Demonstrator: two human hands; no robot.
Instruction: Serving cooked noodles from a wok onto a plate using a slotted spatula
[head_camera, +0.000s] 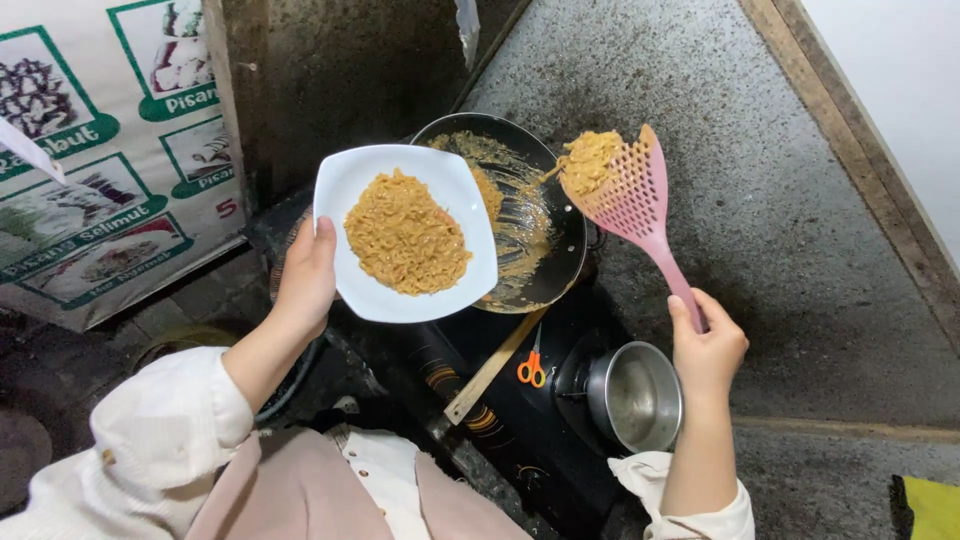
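Noodles (590, 160) heaped on pink slotted spatula (632, 195), gripped by right hand (706, 350), could spill beside pan (545, 225); white plate (350, 190), clasped by left hand (308, 275), could tip

Support: a black stove top (520, 440) low in the view, with orange ring markings near its front edge
Pan: a dark wok (540, 240) sits on the stove's far end, its inside smeared with brownish sauce and a few noodle scraps
Handle: the wok's long wooden handle (492, 368) slants down and to the left across the stove top
Scissors: small orange-handled scissors (532, 368) lie on the stove just beside the wooden handle
Pot: a small steel pot (636, 398) stands at the stove's right side, near the scissors
Ground: speckled grey concrete floor (780, 200) spreads to the right of the stove, bordered by a wooden strip (860, 150)
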